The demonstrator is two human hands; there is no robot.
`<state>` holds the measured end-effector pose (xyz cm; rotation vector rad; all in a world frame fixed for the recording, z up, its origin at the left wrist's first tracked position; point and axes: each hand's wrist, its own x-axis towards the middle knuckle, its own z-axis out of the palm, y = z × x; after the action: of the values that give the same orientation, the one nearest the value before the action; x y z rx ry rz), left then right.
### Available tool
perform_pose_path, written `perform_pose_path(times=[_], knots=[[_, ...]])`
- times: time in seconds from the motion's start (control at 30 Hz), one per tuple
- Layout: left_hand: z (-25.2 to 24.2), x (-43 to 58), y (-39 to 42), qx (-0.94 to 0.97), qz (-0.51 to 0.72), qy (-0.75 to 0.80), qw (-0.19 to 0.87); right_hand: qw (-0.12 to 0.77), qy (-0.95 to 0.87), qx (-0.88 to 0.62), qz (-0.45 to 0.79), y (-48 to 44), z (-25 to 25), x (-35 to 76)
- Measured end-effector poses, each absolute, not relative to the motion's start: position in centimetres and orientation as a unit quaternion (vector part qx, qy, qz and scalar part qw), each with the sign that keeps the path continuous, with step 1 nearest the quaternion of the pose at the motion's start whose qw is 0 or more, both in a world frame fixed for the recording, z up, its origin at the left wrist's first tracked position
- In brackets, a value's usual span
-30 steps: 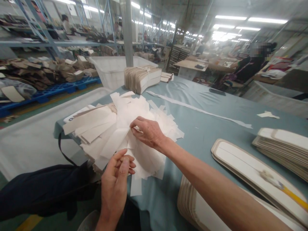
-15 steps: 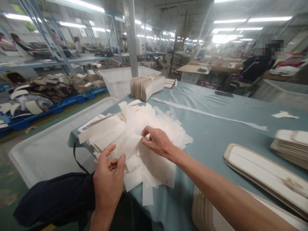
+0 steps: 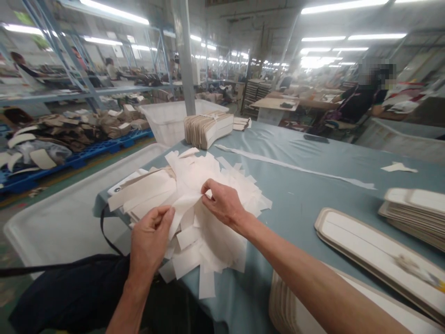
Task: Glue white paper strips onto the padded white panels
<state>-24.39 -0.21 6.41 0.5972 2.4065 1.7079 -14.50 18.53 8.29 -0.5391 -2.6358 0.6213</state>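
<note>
A loose heap of thin white strips [image 3: 225,239] is spread over the near left part of the table. Above it, one pale strip [image 3: 187,202] stretches between my two hands. My left hand [image 3: 149,239] pinches the strip's near left end between thumb and forefinger. At its other end, the fingertips of my right hand [image 3: 224,200] are pressed together on the strip. Longer cream pieces [image 3: 148,190] lie overlapped on the heap's left side, partly covering a white phone [image 3: 116,189].
The table has a blue-green cover [image 3: 278,218]. Tied stacks of long, rounded panels stand at the back [image 3: 210,130] and right [image 3: 375,250]. A narrow white band [image 3: 295,167] crosses the table. White bins [image 3: 69,218] adjoin the left edge. A person [image 3: 358,104] sits further back.
My left thumb and forefinger have closed on the strip's near end, where they were apart before. My right hand keeps its pinch. The whole view has shifted slightly.
</note>
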Motion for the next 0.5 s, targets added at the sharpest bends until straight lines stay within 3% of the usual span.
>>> perform_pose_path(times=[0.23,0.5], knots=[[7.7,-25.9,-0.4,0.137,0.63,0.759,0.092,0.156,-0.95,-0.199,0.18,18.0,8.5,-14.4],[9.5,-25.1,0.2,0.08,0.7,0.682,0.196,0.242,-0.942,-0.125,0.199,15.4,10.4,-13.9]])
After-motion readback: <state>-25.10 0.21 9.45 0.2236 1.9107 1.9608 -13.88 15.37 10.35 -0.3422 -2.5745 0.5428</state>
